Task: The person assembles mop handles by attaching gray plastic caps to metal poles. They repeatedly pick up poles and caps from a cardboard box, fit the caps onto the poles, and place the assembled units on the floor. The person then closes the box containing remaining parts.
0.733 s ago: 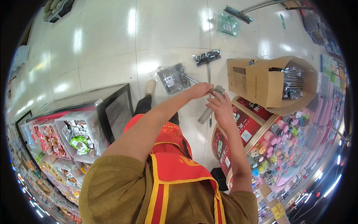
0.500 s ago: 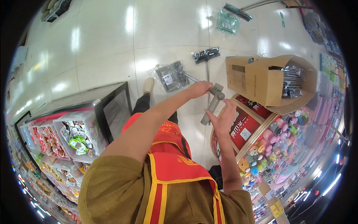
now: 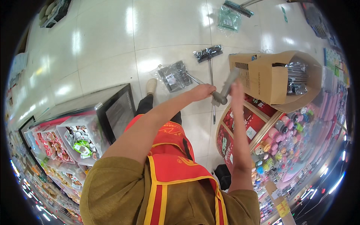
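Note:
My left hand (image 3: 202, 92) is closed round a metal pole (image 3: 194, 78) just below its grey head. The head has a rounded joint (image 3: 222, 99) and a flat grey bar (image 3: 229, 80), which now points away from me. My right hand (image 3: 237, 92) is beside the bar, its fingers smeared by motion; whether it touches the bar I cannot tell. The pole's far end reaches a flat dark-grey item in clear plastic (image 3: 173, 77) on the floor. Past my hands lies a broom with a dark, plastic-wrapped head (image 3: 208, 53), its thin handle running toward me.
An open cardboard box (image 3: 268, 78) with wrapped dark items sits at right on a red display stand (image 3: 234, 131). Toys and cups (image 3: 279, 131) crowd nearby. At left are a black-framed case (image 3: 120, 110) and snack bins (image 3: 80, 140). Farther off lies a green wrapped package (image 3: 229, 18).
The grey bar has swung from pointing toward me to pointing away. My right hand has moved up and to the right with it; my left hand keeps its grip on the pole.

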### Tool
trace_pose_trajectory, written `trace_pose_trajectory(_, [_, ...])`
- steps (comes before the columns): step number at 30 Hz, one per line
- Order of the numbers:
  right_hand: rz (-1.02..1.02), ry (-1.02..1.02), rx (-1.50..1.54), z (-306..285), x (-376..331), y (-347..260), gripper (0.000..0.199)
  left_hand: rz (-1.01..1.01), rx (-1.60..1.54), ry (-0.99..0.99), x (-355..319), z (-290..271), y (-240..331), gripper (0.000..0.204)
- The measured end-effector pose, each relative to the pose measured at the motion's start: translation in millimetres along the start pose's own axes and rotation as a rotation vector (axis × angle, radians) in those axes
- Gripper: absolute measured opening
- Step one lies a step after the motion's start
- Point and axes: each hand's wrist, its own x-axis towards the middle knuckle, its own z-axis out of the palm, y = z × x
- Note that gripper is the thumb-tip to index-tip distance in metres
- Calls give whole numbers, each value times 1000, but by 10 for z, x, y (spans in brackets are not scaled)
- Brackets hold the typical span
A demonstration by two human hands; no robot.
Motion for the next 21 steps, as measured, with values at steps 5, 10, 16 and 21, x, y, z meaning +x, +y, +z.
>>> trace_pose_trajectory(5, [-798,-347,-644,467,-605,-693,21,26,-163,-2,25,-122,-72,23])
trace_pose_trajectory(10, [-366,-453,-921,162,-1142,5,28,22,8,-1,106,-223,-121,21])
trace_pose_trajectory(16, [175,-101,224,-220,-589,-6,56,-30,-22,-57,34,-79,-98,22])
trace_pose_trajectory(21, [117,-215,282,-25,-205,-328,48,-110,36,-96,13,-118,55,20])
